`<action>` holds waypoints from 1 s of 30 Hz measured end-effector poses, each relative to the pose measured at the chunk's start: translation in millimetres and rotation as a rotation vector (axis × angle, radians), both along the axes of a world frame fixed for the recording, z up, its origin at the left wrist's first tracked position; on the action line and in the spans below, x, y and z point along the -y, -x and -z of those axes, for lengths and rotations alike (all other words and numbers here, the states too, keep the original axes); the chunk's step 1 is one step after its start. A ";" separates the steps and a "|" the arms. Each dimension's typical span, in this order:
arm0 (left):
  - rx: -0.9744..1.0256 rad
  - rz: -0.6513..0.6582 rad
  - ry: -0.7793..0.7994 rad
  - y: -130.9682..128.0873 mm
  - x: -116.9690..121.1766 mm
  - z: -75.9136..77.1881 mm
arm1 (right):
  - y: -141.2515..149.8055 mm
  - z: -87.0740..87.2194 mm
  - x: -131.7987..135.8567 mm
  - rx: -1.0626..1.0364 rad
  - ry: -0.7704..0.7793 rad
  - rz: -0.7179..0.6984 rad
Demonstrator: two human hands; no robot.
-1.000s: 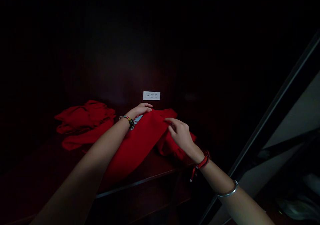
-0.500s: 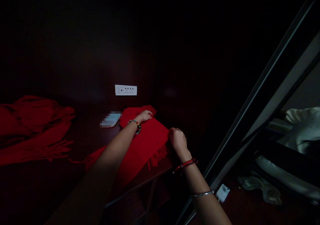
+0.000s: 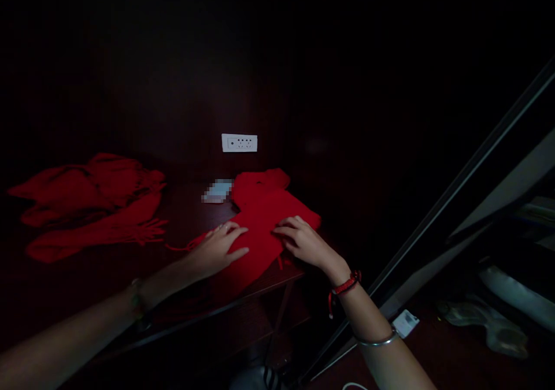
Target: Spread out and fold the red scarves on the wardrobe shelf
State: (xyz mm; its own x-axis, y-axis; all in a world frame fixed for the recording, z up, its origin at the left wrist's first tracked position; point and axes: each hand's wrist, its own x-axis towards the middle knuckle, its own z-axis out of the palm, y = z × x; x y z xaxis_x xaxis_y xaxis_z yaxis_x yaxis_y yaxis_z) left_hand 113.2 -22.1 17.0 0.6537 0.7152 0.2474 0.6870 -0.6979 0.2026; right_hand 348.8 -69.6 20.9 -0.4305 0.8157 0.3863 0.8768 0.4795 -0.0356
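A red fringed scarf (image 3: 260,214) lies spread over the right part of a dark wooden shelf, its far end bunched near the back wall. My left hand (image 3: 221,245) is over the scarf's left edge, fingers apart and thumb stretched out. On the scarf's right side rests my right hand (image 3: 301,240), its fingers extended and slightly bent, hiding much of the fringe there. Neither hand grips the cloth. Farther left on the same surface sits a second red fringed cloth (image 3: 108,188), crumpled in a loose heap.
A white wall socket (image 3: 239,143) is on the back panel. Below it lies a flat pale item (image 3: 219,190), blurred out. The shelf's front edge (image 3: 243,293) runs before me. At the right are a slanted metal door frame (image 3: 455,196) and a white box-like object (image 3: 406,323) on the floor.
My left hand has drawn back from the scarf's far part toward its left edge. My right hand has moved from a closed pose at the corner to spread fingers on the cloth.
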 end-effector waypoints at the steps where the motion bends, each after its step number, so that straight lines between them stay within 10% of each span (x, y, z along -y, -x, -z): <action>1: -0.051 -0.001 0.016 10.4 18.6 5.9 | 8.3 1.5 0.4 0.015 0.026 -0.056; 6: -0.225 -0.004 -0.012 25.1 59.9 14.9 | 29.2 9.8 -2.7 0.040 0.087 -0.104; 23: -0.321 -0.010 -0.426 56.9 1.7 -32.1 | 17.8 18.1 -15.9 -0.057 -0.008 -0.179; 30: -0.262 0.056 -0.423 62.4 -11.0 -15.9 | 15.4 16.4 -8.5 0.002 -0.016 -0.168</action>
State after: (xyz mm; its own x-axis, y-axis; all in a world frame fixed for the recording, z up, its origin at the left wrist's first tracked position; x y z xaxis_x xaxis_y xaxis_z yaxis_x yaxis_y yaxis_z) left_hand 50.8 -11.1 32.9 0.7672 0.5496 0.3306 0.6359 -0.7189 -0.2806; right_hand 333.4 -61.0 4.5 -0.5612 0.7260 0.3976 0.7842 0.6200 -0.0252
